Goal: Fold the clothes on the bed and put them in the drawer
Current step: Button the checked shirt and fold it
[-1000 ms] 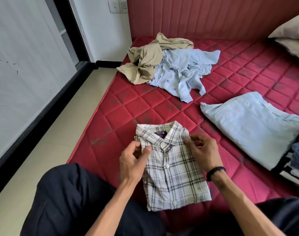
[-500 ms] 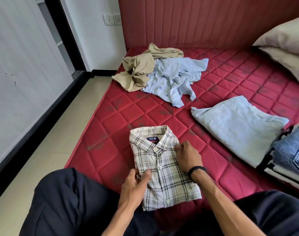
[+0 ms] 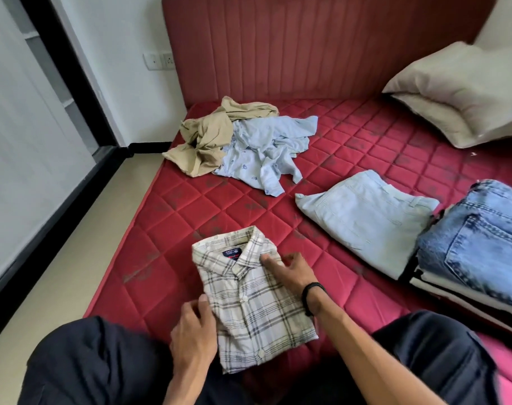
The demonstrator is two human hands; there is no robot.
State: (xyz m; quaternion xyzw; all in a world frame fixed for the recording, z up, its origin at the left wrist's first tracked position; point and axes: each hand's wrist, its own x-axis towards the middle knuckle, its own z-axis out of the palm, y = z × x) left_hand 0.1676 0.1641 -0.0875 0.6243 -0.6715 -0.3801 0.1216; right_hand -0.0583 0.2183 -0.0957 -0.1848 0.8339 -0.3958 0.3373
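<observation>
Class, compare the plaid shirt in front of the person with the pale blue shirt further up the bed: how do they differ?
The plaid shirt is folded into a neat rectangle; the pale blue shirt lies crumpled and spread out. The plaid shirt has dark checks on cream; the pale blue shirt has small scattered prints. Both hands touch the plaid shirt; the pale blue shirt is untouched, beside a tan garment. Both lie on the red mattress.

On the bed, the folded shirt lies between my hands; folded trousers and jeans lie right, crumpled clothes beyond.
</observation>
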